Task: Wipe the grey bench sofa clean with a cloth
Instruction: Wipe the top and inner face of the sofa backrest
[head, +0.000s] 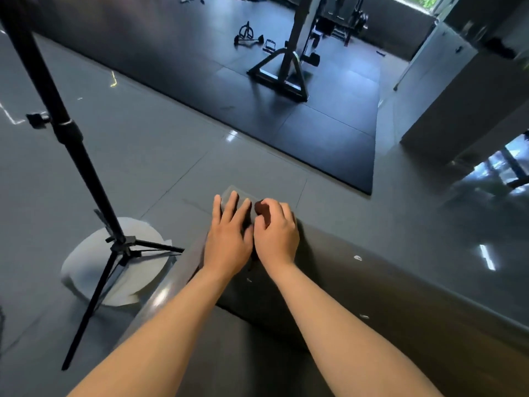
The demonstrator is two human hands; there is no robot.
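While left hand (229,239) flattens the grey cloth (243,194), right hand (276,233) clutches it — bench sofa (372,296) white-flecked.

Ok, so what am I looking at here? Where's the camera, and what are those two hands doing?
No machine here: a person wears a wide-angle camera on the head, looking forward and down, so you see their own arms. Below them is the end of a grey bench sofa. A grey cloth lies on it. The left hand presses flat on the cloth, fingers straight; the right hand has curled fingers and seems to pinch the cloth. A black tripod stands to the left on the floor, and gym equipment sits on a dark mat beyond.
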